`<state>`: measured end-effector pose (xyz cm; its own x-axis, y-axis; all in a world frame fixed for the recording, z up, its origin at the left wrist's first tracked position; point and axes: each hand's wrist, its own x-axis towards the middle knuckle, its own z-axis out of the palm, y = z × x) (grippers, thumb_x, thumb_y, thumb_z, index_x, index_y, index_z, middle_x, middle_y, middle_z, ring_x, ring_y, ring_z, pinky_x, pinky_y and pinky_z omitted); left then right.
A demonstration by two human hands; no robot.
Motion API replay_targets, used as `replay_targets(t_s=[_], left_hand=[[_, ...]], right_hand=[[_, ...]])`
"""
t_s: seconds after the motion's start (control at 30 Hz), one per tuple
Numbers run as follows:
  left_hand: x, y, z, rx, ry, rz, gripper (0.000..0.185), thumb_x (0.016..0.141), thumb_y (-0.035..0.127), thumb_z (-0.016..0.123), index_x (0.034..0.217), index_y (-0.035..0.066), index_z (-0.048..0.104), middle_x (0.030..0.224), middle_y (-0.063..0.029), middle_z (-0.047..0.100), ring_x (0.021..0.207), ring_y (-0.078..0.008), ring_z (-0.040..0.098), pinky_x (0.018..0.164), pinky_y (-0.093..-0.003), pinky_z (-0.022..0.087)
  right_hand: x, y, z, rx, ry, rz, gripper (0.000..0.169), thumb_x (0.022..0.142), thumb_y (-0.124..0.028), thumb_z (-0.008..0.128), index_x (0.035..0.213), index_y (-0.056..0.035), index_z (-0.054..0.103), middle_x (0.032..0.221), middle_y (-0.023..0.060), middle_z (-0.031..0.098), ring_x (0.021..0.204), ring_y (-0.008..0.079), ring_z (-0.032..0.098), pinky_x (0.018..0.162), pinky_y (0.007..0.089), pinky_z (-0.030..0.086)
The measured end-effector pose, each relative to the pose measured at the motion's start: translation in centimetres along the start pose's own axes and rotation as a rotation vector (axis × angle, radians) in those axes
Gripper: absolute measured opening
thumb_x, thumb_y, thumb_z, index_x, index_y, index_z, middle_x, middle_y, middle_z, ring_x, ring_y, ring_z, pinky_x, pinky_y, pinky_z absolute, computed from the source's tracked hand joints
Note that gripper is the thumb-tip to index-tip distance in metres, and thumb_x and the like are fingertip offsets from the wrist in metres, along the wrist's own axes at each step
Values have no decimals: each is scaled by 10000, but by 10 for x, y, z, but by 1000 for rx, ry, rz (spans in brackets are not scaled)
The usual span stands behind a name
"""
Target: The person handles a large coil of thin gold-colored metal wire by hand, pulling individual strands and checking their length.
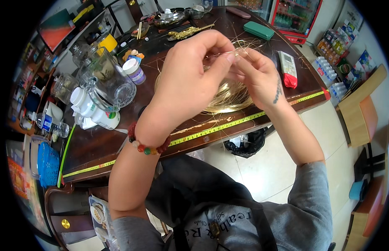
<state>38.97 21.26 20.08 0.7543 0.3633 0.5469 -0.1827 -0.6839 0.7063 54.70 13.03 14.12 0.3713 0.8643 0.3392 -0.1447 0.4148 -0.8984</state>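
Observation:
My left hand [188,78] and my right hand [258,75] are raised over a dark wooden table [94,144], their fingertips nearly meeting. Between thumb and fingers, both hands pinch thin gold strands [218,54] that look like fine wire. A large loose coil of the same gold strands [230,98] lies on the table under the hands, partly hidden by them. A beaded bracelet [149,150] circles my left wrist. Where the fingers meet, the exact crossing of the strands is too small to make out.
A yellow measuring tape [219,127] runs along the table's near edge. Left stand a glass jug [119,91], white plastic bottles [103,117] and a purple-labelled jar [135,72]. Right lie a green case [258,30] and a white-and-red packet [289,78]. Below hangs a black bin bag [249,146].

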Motion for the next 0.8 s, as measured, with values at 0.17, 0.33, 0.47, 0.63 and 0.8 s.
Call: replay_targets(t_s=[0.17, 0.33, 0.47, 0.63, 0.8], left_hand=[[-12, 22, -19, 520, -113, 264, 306, 787, 16, 658, 1093, 13, 634, 1081, -141, 658, 939, -320, 644, 848, -342, 499], [-41, 44, -50, 461, -308, 238, 422, 735, 6, 678, 1156, 16, 643, 1177, -186, 633, 1050, -353, 624, 907, -386, 490], [-61, 44, -94, 85, -132, -6, 246, 849, 26, 617, 1088, -6, 666, 1156, -166, 646, 959, -229, 665, 789, -299, 535], [-31, -23, -84, -136, 265, -217, 195, 946, 24, 506, 1004, -29, 684, 1047, -115, 681, 868, -157, 677, 751, -224, 537], [2, -70, -52, 162, -81, -137, 183, 917, -11, 538, 1031, -64, 670, 939, -81, 701, 888, -125, 670, 804, -230, 536]], right_hand=[[7, 5, 5, 304, -3, -35, 145, 977, -126, 521, 1020, -4, 586, 1089, 178, 643, 1082, 259, 629, 959, 348, 511], [12, 5, -4, 535, 20, 53, 133, 976, -127, 504, 1010, -4, 541, 1298, 246, 512, 1248, 348, 503, 1046, 425, 456], [14, 14, -6, 666, 35, 69, 139, 982, -111, 493, 1019, 10, 553, 1255, 264, 537, 1143, 341, 581, 984, 411, 512], [9, 15, -19, 641, 52, 88, 141, 979, -119, 504, 1015, 7, 555, 1233, 241, 551, 1144, 338, 580, 974, 413, 517], [3, 12, -13, 586, 31, 141, 143, 991, -137, 484, 1025, -6, 529, 1220, 224, 562, 1115, 313, 597, 955, 393, 526]])
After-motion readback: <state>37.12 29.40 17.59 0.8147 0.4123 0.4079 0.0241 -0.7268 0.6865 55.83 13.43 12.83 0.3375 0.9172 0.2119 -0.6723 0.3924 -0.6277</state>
